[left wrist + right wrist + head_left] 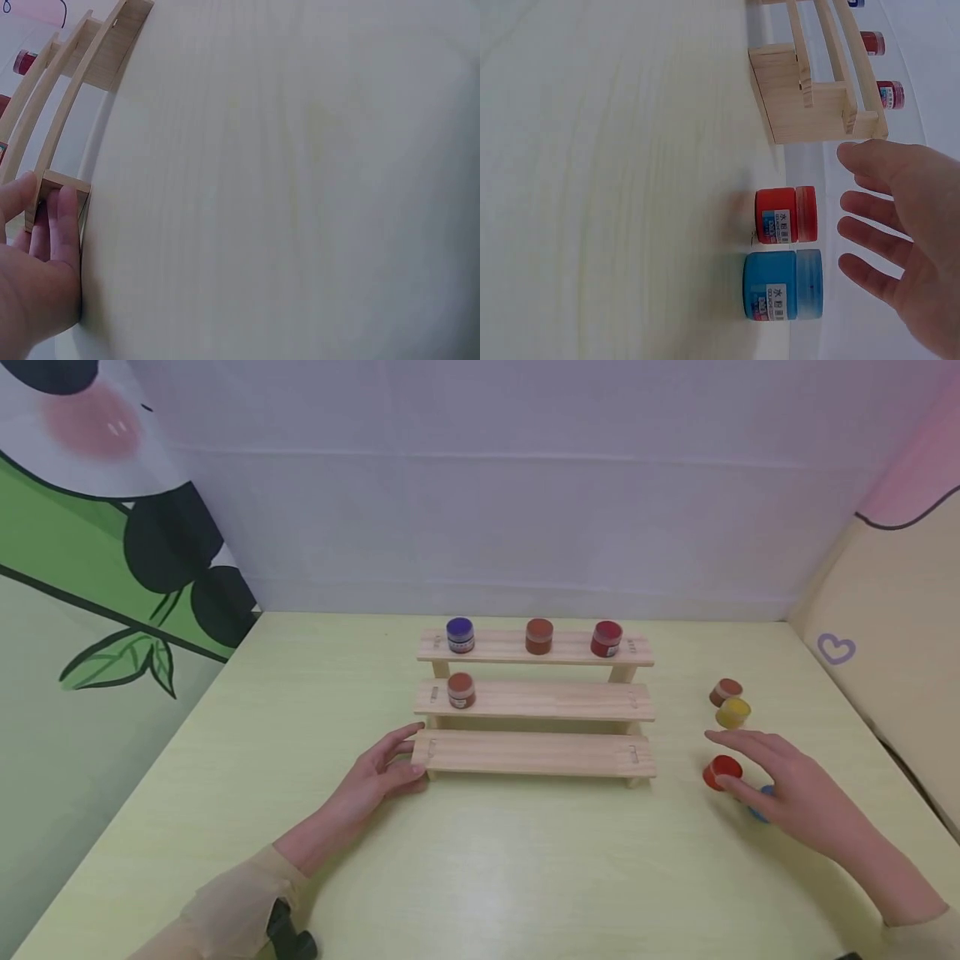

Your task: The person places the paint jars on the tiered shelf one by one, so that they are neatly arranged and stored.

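A three-step wooden display rack point(536, 752) stands mid-table. My left hand point(378, 772) grips the left end of its lowest step, thumb on the upper side and fingers beneath, as the left wrist view shows. My right hand point(795, 785) hovers over the right of the table, fingers spread and relaxed, holding nothing. Below it stand a red paint jar point(776, 216) and a blue paint jar point(769, 274) side by side. In the head view, the hand partly hides the blue one. Just beyond the fingertips are a yellow jar point(733, 712) and a brown jar point(726, 692).
On the rack's top step are a dark blue jar point(461, 635), an orange-brown jar point(538, 636) and a dark red jar point(607, 638). A reddish-brown jar point(461, 690) sits at the left of the middle step. A pale wall panel point(510, 535) rises behind the table.
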`<state>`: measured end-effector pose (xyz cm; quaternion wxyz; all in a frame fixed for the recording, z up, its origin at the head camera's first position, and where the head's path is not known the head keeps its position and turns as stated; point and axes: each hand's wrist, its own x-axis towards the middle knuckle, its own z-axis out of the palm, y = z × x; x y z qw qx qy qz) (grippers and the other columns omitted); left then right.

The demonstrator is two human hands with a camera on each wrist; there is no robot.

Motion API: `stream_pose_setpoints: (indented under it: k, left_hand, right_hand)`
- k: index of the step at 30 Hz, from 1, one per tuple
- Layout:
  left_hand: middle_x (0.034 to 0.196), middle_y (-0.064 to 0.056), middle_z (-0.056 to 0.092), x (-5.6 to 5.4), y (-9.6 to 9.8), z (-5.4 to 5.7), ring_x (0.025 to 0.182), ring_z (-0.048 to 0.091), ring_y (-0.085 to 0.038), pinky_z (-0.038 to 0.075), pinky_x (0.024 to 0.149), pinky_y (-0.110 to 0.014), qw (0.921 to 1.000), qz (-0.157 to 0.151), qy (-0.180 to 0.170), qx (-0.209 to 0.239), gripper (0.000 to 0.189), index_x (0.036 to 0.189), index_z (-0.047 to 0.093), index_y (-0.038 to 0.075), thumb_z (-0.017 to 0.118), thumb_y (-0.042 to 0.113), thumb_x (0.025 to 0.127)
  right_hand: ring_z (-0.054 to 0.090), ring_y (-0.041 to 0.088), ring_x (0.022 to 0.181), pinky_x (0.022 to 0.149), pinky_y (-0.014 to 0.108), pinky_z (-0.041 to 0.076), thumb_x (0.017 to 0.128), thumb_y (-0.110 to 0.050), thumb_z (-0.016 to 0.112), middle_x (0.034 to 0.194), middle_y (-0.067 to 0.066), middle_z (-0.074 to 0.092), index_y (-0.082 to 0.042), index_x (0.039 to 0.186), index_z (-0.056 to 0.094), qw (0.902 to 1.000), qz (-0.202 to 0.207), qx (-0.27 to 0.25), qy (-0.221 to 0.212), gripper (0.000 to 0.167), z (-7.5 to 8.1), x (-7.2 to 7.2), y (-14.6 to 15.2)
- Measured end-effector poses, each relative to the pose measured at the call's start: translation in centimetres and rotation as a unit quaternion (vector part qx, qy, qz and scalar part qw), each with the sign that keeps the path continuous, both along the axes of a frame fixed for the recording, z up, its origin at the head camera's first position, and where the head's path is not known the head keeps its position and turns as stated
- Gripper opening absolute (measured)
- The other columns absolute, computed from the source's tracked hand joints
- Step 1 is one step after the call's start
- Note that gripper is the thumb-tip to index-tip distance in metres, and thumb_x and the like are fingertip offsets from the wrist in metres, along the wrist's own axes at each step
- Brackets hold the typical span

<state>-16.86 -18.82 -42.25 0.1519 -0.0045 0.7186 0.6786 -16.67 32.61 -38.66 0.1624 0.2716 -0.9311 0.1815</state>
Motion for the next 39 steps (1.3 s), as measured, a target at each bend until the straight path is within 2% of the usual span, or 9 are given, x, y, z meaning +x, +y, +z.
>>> stream_pose_setpoints:
  k: [6, 11, 15, 18, 21, 25, 29, 35, 39]
  left_hand:
    - [0.145, -0.018, 0.04, 0.1, -0.1, 0.0, 0.103, 0.064, -0.007, 0.058, 0.095, -0.026, 0.9999, -0.007, 0.008, -0.003, 0.066, 0.155, 0.03, 0.017, 0.062, 0.014, 0.097]
    - [0.145, -0.017, 0.041, 0.2, -0.1, 0.1, 0.103, 0.064, -0.007, 0.058, 0.094, -0.026, 0.9999, -0.006, 0.006, -0.006, 0.067, 0.155, 0.03, 0.017, 0.063, 0.014, 0.097]
    - [0.144, -0.017, 0.041, 0.2, -0.1, 0.1, 0.103, 0.064, -0.008, 0.058, 0.094, -0.027, 0.9999, -0.005, 0.005, -0.007, 0.067, 0.155, 0.031, 0.018, 0.063, 0.015, 0.097]
    - [0.144, -0.018, 0.041, 0.2, -0.1, 0.1, 0.103, 0.064, -0.008, 0.058, 0.094, -0.027, 0.9999, -0.005, 0.008, -0.007, 0.066, 0.155, 0.031, 0.018, 0.063, 0.014, 0.097]
    - [0.144, -0.018, 0.041, 0.2, -0.1, 0.2, 0.103, 0.064, -0.008, 0.058, 0.094, -0.027, 0.9999, -0.004, 0.008, -0.008, 0.065, 0.154, 0.031, 0.018, 0.062, 0.014, 0.097]
    - [0.144, -0.018, 0.042, 0.3, -0.1, 0.2, 0.103, 0.064, -0.008, 0.058, 0.095, -0.027, 0.9999, -0.003, 0.008, -0.01, 0.065, 0.154, 0.031, 0.017, 0.062, 0.014, 0.097]
    - [0.143, -0.018, 0.042, 0.3, -0.1, 0.2, 0.103, 0.064, -0.009, 0.058, 0.095, -0.027, 0.9999, -0.002, 0.005, -0.01, 0.065, 0.155, 0.031, 0.017, 0.062, 0.014, 0.097]
    - [0.144, -0.018, 0.042, 0.3, -0.1, 0.3, 0.103, 0.064, -0.009, 0.058, 0.095, -0.028, 0.9999, -0.002, 0.005, -0.01, 0.066, 0.154, 0.031, 0.018, 0.062, 0.014, 0.097]
    - [0.143, -0.018, 0.042, 0.3, -0.1, 0.3, 0.103, 0.064, -0.009, 0.058, 0.095, -0.028, 0.9999, -0.004, 0.005, -0.008, 0.066, 0.155, 0.03, 0.017, 0.062, 0.014, 0.097]
  right_hand:
    - [0.054, 0.019, 0.107, 0.085, 0.003, 0.034, 0.076, -0.014, 0.084, 0.125, 0.007, 0.065, -0.018, 0.132, 0.061, 0.9998, -0.004, 0.018, -0.004, 0.06, -0.6, -0.2, 0.6]
    - [0.055, 0.017, 0.101, 0.082, 0.006, 0.038, 0.079, -0.023, 0.083, 0.122, 0.007, 0.067, -0.017, 0.131, 0.062, 0.9991, -0.02, 0.024, -0.03, 0.056, -1.0, -0.3, 0.8]
    - [0.055, 0.014, 0.095, 0.074, 0.016, 0.046, 0.081, -0.026, 0.081, 0.118, 0.008, 0.069, -0.017, 0.131, 0.062, 0.9975, -0.033, 0.035, -0.051, 0.054, -1.1, -0.3, 0.9]
    - [0.055, 0.012, 0.09, 0.069, 0.021, 0.049, 0.081, -0.025, 0.081, 0.115, 0.007, 0.07, -0.015, 0.131, 0.062, 0.9966, -0.036, 0.043, -0.06, 0.054, -1.2, -0.3, 1.0]
    - [0.055, 0.009, 0.087, 0.066, 0.021, 0.049, 0.079, -0.019, 0.082, 0.111, 0.006, 0.071, -0.014, 0.129, 0.062, 0.9965, -0.028, 0.047, -0.063, 0.054, -1.4, -0.5, 1.1]
    - [0.059, 0.01, 0.087, 0.068, 0.021, 0.052, 0.076, -0.012, 0.084, 0.109, 0.004, 0.072, -0.013, 0.126, 0.064, 0.9972, -0.019, 0.05, -0.053, 0.054, -1.4, -0.8, 1.0]
    - [0.062, 0.013, 0.091, 0.072, 0.02, 0.054, 0.075, -0.01, 0.084, 0.111, 0.003, 0.072, -0.014, 0.126, 0.064, 0.9977, -0.022, 0.046, -0.045, 0.055, -0.8, -0.8, 0.9]
    - [0.062, 0.013, 0.089, 0.07, 0.019, 0.051, 0.075, -0.007, 0.083, 0.107, 0.002, 0.073, -0.014, 0.126, 0.064, 0.9989, -0.017, 0.038, -0.022, 0.055, 0.2, -1.0, 0.7]
    - [0.064, 0.015, 0.089, 0.072, 0.012, 0.048, 0.072, -0.005, 0.084, 0.105, 0.0, 0.073, -0.014, 0.125, 0.065, 0.9992, -0.007, 0.04, 0.0, 0.058, 0.6, -1.2, 0.6]
